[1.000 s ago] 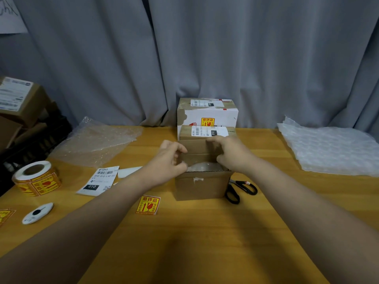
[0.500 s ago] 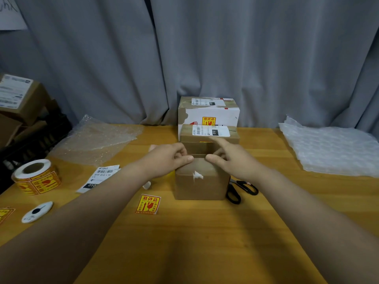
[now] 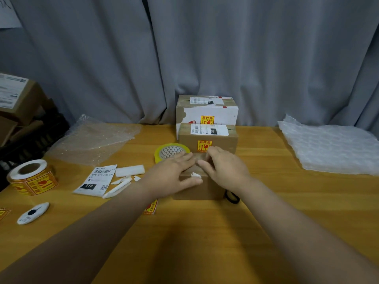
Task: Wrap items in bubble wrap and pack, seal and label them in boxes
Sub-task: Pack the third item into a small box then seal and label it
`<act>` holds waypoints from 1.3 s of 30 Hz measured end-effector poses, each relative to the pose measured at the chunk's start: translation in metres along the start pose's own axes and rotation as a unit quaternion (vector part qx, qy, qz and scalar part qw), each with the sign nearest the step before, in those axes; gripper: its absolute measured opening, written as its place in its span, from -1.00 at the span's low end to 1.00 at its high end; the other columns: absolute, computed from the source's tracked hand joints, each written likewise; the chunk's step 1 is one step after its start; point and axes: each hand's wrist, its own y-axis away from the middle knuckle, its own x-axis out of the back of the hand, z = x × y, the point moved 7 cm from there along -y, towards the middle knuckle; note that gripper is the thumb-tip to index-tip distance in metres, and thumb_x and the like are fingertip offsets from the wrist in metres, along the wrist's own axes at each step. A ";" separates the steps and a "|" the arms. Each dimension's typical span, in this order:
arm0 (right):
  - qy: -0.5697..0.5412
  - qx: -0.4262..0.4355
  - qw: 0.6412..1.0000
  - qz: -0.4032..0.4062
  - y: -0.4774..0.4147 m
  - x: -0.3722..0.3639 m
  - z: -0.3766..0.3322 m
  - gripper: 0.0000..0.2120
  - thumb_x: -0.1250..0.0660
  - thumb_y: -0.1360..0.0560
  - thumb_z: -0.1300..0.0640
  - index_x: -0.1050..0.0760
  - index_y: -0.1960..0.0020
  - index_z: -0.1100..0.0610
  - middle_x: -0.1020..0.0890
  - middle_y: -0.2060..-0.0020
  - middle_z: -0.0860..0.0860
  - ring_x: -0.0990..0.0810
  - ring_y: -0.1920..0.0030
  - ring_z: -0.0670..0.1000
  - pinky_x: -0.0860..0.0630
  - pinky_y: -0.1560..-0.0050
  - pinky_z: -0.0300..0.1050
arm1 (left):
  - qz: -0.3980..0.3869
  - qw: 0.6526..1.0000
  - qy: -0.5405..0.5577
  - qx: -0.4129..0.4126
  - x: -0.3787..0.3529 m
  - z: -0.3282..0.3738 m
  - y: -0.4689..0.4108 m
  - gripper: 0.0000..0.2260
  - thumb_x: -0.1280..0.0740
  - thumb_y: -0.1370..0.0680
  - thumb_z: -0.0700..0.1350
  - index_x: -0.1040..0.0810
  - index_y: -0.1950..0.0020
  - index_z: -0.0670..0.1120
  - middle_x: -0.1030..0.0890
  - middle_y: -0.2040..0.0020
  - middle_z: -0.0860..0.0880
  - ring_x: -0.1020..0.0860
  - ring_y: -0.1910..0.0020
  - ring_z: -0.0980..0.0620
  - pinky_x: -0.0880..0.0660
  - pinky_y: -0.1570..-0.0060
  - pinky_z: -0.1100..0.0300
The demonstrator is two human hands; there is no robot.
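The small brown box [image 3: 196,189] sits at the middle of the wooden table [image 3: 205,242], close in front of the person, with its flaps folded down and both hands on top of it. The left hand [image 3: 174,171] lies flat, fingers straight and close together across the lid, thumb along the front edge. The right hand [image 3: 225,167] comes in from the other side, its fingers together and slightly bent, seemingly pressing the flap down, not pinching anything. A white scrap [image 3: 195,175] sticks up from the lid between them. I see no tape across the seam and no label on this box, so I'd judge the packing done and the sealing and labelling not yet done. The yellow-rimmed tape roll [image 3: 170,150] waits just behind the left hand. Behind the box stand two finished parcels, a labelled brown box [image 3: 217,138] and a larger white-faced box [image 3: 207,111], both with shipping labels and fragile stickers. A loose shipping label [image 3: 96,181], a fragile sticker [image 3: 150,208] and a sticker roll [image 3: 30,179] lie to the left, scissors [image 3: 232,196] peek out at the box's right, and bubble wrap [image 3: 332,146] lies well off to the right.
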 end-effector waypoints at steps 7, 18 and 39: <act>0.047 -0.057 0.991 -0.113 -0.016 -0.027 -0.006 -0.52 0.13 -0.61 -0.18 -0.25 -0.45 -0.06 -0.39 -0.31 0.07 -0.29 -0.32 0.11 -0.16 -0.33 0.09 | -0.005 0.909 0.408 0.088 0.018 -0.021 0.006 -0.71 -0.21 -0.58 -0.04 -0.59 -0.24 -0.03 -0.50 -0.32 0.11 -0.40 -0.33 0.20 -0.27 -0.33 0.27; 0.041 -0.085 0.969 -0.228 -0.020 -0.041 -0.002 -0.49 0.23 -0.61 -0.21 0.24 -0.52 -0.23 -0.11 -0.53 0.04 -0.04 -0.51 0.15 0.18 -0.46 0.30 | -0.123 0.969 -0.191 0.095 -0.012 -0.084 -0.041 -0.59 -0.26 -0.55 0.10 -0.35 -0.40 0.15 -0.41 -0.40 0.08 -0.23 -0.46 0.02 0.20 -0.44 -0.15; -0.518 -0.022 0.852 0.078 -0.034 0.071 -0.054 -0.65 -0.33 -0.53 -0.03 -0.50 -0.22 0.15 -0.63 -0.10 0.06 -0.59 -0.15 0.04 -0.52 -0.17 0.03 | 0.211 0.872 0.442 -0.003 0.102 0.003 0.008 -0.75 -0.36 -0.50 -0.25 -0.40 -0.08 -0.03 -0.52 -0.12 -0.11 -0.57 -0.02 0.13 -0.54 -0.06 0.19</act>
